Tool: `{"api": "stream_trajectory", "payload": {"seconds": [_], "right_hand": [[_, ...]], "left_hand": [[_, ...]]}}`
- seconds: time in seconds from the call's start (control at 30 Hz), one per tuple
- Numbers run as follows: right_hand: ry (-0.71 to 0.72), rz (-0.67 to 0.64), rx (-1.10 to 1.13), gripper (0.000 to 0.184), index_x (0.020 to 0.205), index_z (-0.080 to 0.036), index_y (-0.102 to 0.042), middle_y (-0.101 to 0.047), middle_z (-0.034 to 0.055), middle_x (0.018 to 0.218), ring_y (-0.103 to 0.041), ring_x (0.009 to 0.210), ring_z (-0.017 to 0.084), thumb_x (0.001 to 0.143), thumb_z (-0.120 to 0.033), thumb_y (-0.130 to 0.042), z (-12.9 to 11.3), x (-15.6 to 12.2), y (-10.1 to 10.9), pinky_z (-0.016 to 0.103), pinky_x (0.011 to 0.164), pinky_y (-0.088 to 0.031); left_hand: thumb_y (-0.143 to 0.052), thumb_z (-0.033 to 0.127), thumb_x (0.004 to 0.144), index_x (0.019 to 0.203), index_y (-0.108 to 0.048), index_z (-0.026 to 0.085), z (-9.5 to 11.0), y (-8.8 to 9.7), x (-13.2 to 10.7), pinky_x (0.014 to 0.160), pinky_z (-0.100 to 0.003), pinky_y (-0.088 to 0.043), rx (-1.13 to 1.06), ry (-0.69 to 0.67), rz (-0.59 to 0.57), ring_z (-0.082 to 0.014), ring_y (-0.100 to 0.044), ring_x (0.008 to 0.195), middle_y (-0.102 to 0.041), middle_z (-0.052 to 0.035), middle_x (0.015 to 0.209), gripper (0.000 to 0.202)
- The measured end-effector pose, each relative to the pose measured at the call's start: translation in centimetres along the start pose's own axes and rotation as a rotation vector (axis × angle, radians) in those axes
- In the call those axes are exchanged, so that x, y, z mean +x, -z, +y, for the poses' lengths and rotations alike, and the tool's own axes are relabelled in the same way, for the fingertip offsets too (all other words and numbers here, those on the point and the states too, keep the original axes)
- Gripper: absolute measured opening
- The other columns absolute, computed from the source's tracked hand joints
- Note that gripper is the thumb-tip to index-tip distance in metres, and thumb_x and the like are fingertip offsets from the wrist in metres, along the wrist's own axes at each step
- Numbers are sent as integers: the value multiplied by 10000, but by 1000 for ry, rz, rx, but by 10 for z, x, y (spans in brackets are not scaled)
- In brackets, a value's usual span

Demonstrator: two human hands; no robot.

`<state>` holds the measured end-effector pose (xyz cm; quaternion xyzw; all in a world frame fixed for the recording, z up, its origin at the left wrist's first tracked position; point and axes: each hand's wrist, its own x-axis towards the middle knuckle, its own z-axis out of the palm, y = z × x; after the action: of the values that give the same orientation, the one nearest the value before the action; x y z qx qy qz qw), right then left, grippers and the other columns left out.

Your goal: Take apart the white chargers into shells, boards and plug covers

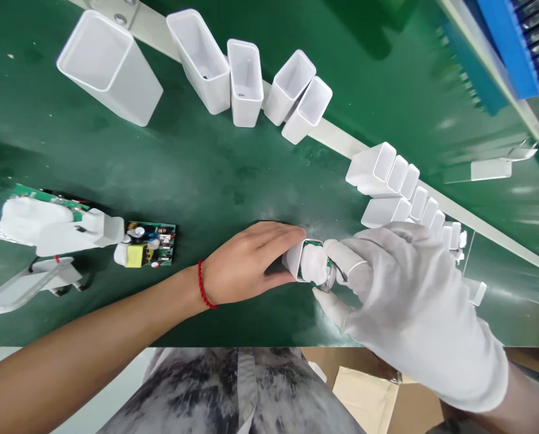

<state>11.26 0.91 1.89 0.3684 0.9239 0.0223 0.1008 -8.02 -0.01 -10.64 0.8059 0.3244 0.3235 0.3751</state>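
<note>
Near the front of the green bench, my bare left hand [246, 262] grips a small white plastic casing [293, 260] by its sides. Its open end faces right. Inside that opening sits a circuit board [313, 265] with a lump of white material on it. My right hand [400, 295], in a white glove, is closed at the same end, thumb and forefinger pinching the board's outer edge beside a dark wire and a metal part. The glove hides part of the board, and how deep it sits cannot be seen.
Several empty white casings, one large [111, 69], stand along a pale strip [337, 137]; more cluster at right [380, 166]. At left lie a board with white filler [34, 220], a small populated board [145, 246] and a white plug piece [55, 274]. A blue tray [511, 51] is upper right.
</note>
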Motion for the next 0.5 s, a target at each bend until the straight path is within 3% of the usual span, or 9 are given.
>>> {"api": "stream_trajectory", "payload": {"seconds": [0.3, 0.5], "right_hand": [[-2, -15, -6, 176, 816, -180, -634, -622, 79, 701, -561, 666, 252, 817, -343, -568, -2, 6, 3, 408, 626, -356], [-19, -63, -63, 142, 732, -179, -601, -584, 100, 661, -537, 622, 242, 789, -309, -585, -11, 10, 4, 423, 616, -380]], "left_hand": [[-678, 268, 865, 1320, -469, 166, -1, 0, -1, 1051, -408, -498, 3, 3, -11, -244, -608, 1193, -647, -115, 1262, 511], [-680, 266, 865, 1321, -464, 151, -2, -1, -1, 1048, -409, -500, -6, -15, 4, -244, -608, 1192, -651, -125, 1254, 519]]}}
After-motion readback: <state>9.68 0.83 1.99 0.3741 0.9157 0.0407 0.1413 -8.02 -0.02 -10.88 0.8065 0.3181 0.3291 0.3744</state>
